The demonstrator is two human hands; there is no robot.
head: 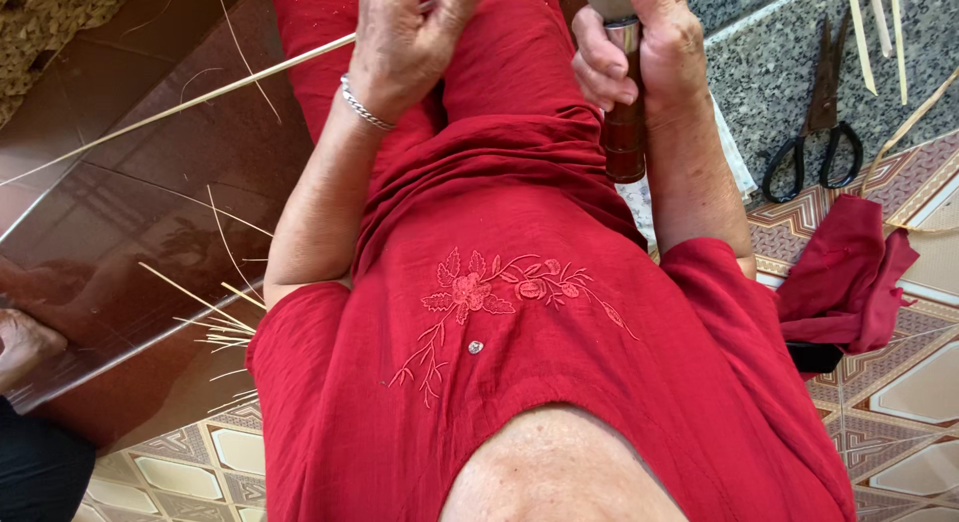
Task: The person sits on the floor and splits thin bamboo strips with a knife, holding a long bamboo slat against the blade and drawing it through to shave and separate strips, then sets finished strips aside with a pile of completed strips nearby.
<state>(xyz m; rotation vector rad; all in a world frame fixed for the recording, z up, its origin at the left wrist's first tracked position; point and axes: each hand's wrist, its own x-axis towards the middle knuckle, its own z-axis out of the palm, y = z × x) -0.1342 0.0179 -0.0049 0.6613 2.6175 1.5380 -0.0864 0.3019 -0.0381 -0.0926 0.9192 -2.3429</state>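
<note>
The right hand is closed tight around a knife, which has a dark wooden handle with a shiny ring. The handle stands almost straight up over the red lap, and the blade goes out of the top of the picture, so its edge can't be seen. The left hand is just left of the knife. Its fingers pinch a long, thin, pale strip. The strip runs from near the knife far out to the left, over the brown floor.

The work looks like pulling the strip along the knife. To do it well, I think the knife hand should stay firm and not wobble. The left hand should pull slowly and evenly, with the strip kept flat and straight. Fingers should stay behind the sharp edge (the thumb most of all). A long strip can whip about, so a gentle pull is best.

Black scissors lie to the right of the knife on the grey stone. A crumpled red cloth is lower right of it. Thin slivers lie on the floor well to the lower left of the knife. Another person's hand is far off to the left.
</note>
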